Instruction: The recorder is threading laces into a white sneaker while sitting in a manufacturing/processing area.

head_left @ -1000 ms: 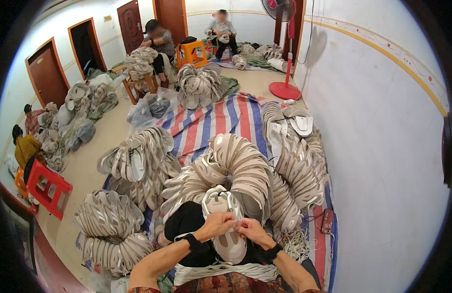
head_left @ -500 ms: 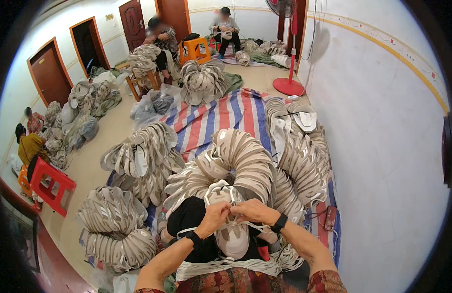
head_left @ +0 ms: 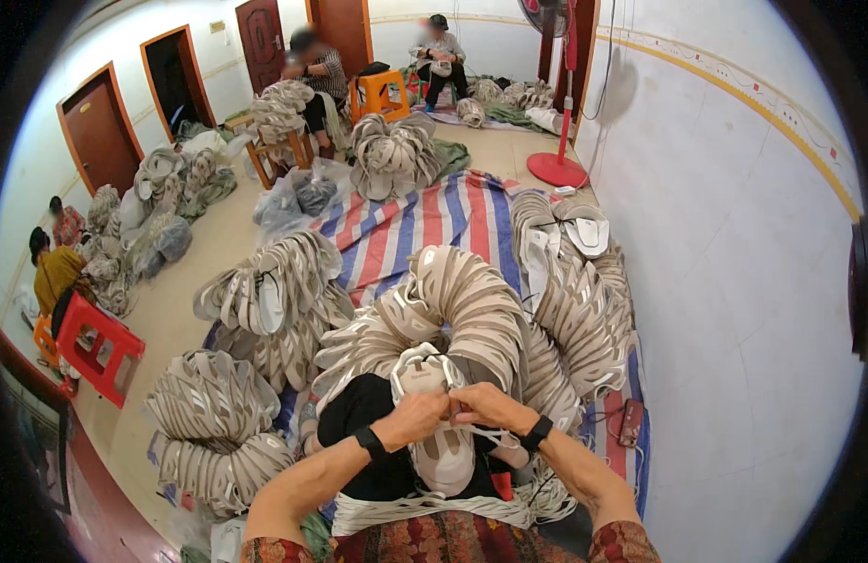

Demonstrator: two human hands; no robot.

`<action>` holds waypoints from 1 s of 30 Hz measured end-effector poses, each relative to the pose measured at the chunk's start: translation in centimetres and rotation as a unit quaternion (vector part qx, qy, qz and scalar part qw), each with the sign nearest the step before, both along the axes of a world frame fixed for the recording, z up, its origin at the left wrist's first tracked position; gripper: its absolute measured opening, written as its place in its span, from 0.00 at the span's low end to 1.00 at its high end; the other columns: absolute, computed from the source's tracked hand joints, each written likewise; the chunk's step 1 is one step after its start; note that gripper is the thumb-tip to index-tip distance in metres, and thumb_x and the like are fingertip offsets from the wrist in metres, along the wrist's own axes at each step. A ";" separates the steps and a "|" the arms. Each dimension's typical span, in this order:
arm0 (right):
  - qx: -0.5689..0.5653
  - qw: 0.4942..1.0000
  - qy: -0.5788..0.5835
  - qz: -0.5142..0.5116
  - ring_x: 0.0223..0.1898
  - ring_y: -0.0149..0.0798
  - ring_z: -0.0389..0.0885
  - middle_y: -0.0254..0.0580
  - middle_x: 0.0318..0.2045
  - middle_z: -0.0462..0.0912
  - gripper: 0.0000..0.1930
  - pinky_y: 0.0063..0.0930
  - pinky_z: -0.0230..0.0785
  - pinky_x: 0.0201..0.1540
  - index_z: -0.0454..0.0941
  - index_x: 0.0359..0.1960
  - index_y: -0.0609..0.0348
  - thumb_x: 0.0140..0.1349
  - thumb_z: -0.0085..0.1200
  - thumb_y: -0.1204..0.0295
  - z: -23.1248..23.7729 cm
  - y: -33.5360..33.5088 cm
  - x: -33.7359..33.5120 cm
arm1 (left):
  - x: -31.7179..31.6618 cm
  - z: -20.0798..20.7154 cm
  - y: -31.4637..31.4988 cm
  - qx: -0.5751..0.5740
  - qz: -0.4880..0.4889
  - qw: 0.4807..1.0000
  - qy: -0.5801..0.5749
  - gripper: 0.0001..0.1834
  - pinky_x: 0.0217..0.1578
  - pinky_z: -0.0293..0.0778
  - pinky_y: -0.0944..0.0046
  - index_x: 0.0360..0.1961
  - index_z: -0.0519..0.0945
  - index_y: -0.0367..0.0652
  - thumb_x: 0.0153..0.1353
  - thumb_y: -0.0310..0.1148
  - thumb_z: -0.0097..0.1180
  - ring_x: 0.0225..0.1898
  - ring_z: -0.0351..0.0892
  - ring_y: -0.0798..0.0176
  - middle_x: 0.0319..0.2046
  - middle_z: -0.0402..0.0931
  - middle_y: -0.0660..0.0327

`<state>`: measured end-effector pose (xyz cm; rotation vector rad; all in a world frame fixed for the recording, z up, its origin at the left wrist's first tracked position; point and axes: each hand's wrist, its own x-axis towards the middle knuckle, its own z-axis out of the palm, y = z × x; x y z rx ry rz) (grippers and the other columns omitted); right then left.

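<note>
A beige shoe upper [head_left: 443, 462] with white trim lies across my lap, its heel end away from me. Over its lacing area my left hand [head_left: 417, 418] and my right hand [head_left: 495, 409] meet, fingers pinched together. Both are closed on a white shoelace [head_left: 495, 436], a length of which trails out below my right hand. The exact bit between the fingertips is mostly hidden by the fingers. Across my lap, close to my body, lies a bundle of white laces [head_left: 424, 512].
Stacked uppers curve just ahead [head_left: 471, 310], with more piles at left [head_left: 218, 403] and right [head_left: 584, 319] on a striped sheet [head_left: 424, 216]. A red phone-like object [head_left: 631, 422] lies by the right wall. A red stool [head_left: 101, 347], a fan [head_left: 558, 169] and several seated people are farther off.
My hands have drawn together a little over the upper, the left one shifting right. A loose lace length left of my left wrist no longer shows. The view has shifted slightly.
</note>
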<state>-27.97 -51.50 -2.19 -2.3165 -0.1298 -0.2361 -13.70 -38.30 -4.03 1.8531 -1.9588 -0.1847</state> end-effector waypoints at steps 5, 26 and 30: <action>0.034 0.999 0.016 -0.013 0.21 0.41 0.68 0.43 0.18 0.70 0.12 0.30 0.62 0.26 0.69 0.24 0.61 0.46 0.60 0.68 0.0 0.4 0.2 | 6.6 2.1 -2.3 -0.078 0.151 0.982 -0.088 0.04 0.27 0.71 0.56 0.25 0.72 0.39 0.44 0.23 0.50 0.29 0.74 0.51 0.26 0.71 0.54; 0.174 0.942 0.255 -0.132 0.14 0.27 0.71 0.37 0.12 0.75 0.10 0.22 0.64 0.18 0.76 0.26 0.69 0.53 0.47 0.73 1.4 5.8 5.6 | -1.8 -0.7 8.6 0.129 0.297 0.695 0.642 0.05 0.12 0.61 0.76 0.26 0.76 0.37 0.55 0.28 0.53 0.16 0.70 0.74 0.20 0.74 0.64; 0.173 0.919 0.337 -0.105 0.13 0.24 0.70 0.34 0.12 0.73 0.07 0.19 0.61 0.16 0.77 0.26 0.66 0.51 0.53 0.73 0.9 5.2 6.1 | -1.8 -0.8 8.6 0.159 0.293 0.681 0.652 0.06 0.12 0.55 0.77 0.24 0.76 0.40 0.55 0.30 0.53 0.14 0.62 0.77 0.18 0.71 0.67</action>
